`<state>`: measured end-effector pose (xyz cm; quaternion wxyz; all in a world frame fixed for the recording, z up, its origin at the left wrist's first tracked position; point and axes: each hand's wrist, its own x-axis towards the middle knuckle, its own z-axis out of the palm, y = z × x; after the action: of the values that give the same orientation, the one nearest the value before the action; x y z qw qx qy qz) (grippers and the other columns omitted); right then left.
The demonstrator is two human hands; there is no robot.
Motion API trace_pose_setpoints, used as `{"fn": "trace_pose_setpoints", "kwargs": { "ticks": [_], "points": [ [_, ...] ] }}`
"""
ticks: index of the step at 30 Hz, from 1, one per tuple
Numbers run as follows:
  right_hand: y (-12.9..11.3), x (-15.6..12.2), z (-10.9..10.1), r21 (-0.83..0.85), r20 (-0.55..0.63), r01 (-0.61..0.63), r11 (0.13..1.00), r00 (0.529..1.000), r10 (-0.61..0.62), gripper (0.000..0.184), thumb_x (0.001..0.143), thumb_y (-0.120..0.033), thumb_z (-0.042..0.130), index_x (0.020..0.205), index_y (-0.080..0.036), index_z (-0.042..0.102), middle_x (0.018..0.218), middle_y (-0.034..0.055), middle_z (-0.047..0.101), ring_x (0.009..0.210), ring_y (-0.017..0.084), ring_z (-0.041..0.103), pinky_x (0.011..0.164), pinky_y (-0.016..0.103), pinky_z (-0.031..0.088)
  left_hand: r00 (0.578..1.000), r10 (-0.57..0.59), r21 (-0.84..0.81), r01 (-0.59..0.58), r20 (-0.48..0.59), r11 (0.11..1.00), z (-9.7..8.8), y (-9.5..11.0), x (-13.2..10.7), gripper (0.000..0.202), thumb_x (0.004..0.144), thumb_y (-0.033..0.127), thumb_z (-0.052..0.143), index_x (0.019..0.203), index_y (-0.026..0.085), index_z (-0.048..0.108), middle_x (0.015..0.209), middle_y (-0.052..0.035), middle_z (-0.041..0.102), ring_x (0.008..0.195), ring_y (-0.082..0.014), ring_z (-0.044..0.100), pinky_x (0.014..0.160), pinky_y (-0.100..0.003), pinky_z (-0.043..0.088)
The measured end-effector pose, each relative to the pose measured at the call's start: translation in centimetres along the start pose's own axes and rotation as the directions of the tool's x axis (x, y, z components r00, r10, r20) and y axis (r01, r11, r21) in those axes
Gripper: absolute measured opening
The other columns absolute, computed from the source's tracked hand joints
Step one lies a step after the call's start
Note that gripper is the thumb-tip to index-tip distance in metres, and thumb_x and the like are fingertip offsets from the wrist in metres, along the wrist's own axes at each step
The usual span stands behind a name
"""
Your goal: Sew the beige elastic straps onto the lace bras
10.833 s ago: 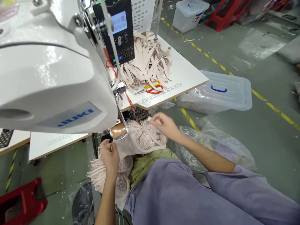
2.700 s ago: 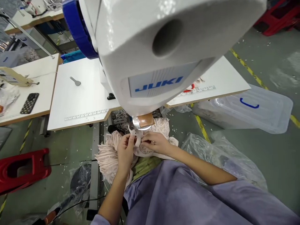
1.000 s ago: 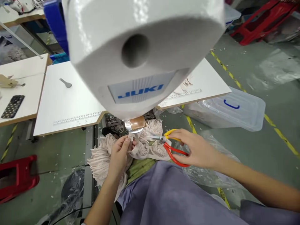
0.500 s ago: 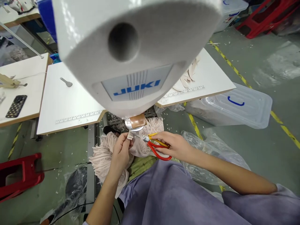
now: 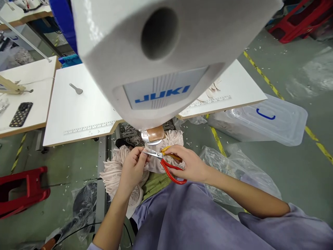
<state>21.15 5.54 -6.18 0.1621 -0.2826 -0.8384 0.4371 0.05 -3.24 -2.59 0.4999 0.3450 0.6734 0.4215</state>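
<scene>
My right hand (image 5: 191,163) is closed around the handles, one red and one yellow, of a pair of scissors (image 5: 166,164). Their blades point left and reach the fingertips of my left hand (image 5: 134,165). That hand pinches an edge of pale pink lace fabric (image 5: 154,166) close to the blade tips. A thick gathered bundle of the same lace (image 5: 114,168) hangs to the left, partly behind my left wrist. Just beyond the hands is the low end of the sewing machine (image 5: 156,113), marked JUKI, with a copper-coloured plate (image 5: 155,133) under its head.
White tabletops stand on the left (image 5: 78,107) and right (image 5: 234,86), the right one with pale fabric pieces. A phone (image 5: 21,114) lies far left. A lidded plastic box (image 5: 265,119), plastic bags (image 5: 234,170) and red stools (image 5: 23,192) are on the floor.
The scissors have shifted slightly left and turned, their blades now closer together at my left fingertips. The small pale tab that stuck up there no longer shows. The camera view has moved a little.
</scene>
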Motion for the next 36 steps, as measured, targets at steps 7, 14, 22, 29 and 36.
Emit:
{"fn": "trace_pose_setpoints", "kwargs": {
  "ticks": [7,14,22,29,36],
  "points": [
    [0.3,0.0,-0.4,-0.026,0.064,-0.087,0.996,0.994,0.089,0.037,0.082,-0.029,0.07,0.118,-0.026,0.063,0.115,0.0069,0.071,0.093,0.021,0.069,0.079,0.032,0.053,0.999,-0.008,0.072,0.011,-0.032,0.997,-0.5,-0.2,0.0,0.025,0.096,0.038,0.051,0.083,0.018,0.058,0.069,0.0026,0.057,0.059,-0.0086,0.047,0.054,-0.019,0.038],
    [1.9,-1.9,-1.9,-0.1,-0.02,-0.1,0.99,0.995,0.099,0.031,0.089,-0.037,0.061,0.117,-0.026,0.068,0.106,0.0062,0.074,0.069,0.016,0.067,0.063,0.029,0.052,0.992,0.059,0.048,-0.054,-0.113,0.997,-0.9,0.0,-0.1,0.024,0.095,0.038,0.053,0.084,0.018,0.063,0.074,0.0003,0.062,0.066,-0.0108,0.056,0.062,-0.021,0.045],
    [7.0,3.9,-9.6,-0.423,-0.278,-0.26,0.868,0.949,0.149,0.045,0.089,-0.049,0.057,0.124,-0.023,0.067,0.107,0.009,0.074,0.082,0.025,0.068,0.067,0.034,0.05,0.92,0.369,0.535,-0.247,-0.134,0.808,-2.0,-1.0,0.2,0.024,0.092,0.03,0.052,0.109,0.02,0.066,0.095,-0.0073,0.073,0.082,-0.0194,0.068,0.071,-0.03,0.053],
    [9.0,10.9,-12.7,-0.524,-0.379,-0.158,0.837,0.923,-0.062,0.032,0.09,-0.026,0.053,0.115,-0.016,0.069,0.13,0.0178,0.063,0.12,0.036,0.056,0.099,0.052,0.044,0.985,0.074,0.168,-0.1,0.153,0.981,-3.2,1.2,0.8,0.027,0.094,0.032,0.05,0.116,0.021,0.06,0.108,-0.0086,0.074,0.094,-0.0217,0.072,0.08,-0.035,0.058],
    [1.5,1.6,-5.5,0.052,0.045,0.009,0.999,0.999,-0.012,0.031,0.091,-0.046,0.062,0.112,-0.024,0.068,0.119,0.009,0.067,0.109,0.024,0.064,0.097,0.042,0.052,0.84,0.538,0.754,-0.398,0.071,0.522,-1.8,0.8,0.3,0.019,0.095,0.027,0.051,0.092,0.021,0.068,0.101,-0.0102,0.068,0.1,-0.0263,0.061,0.087,-0.042,0.047]
  ]
}}
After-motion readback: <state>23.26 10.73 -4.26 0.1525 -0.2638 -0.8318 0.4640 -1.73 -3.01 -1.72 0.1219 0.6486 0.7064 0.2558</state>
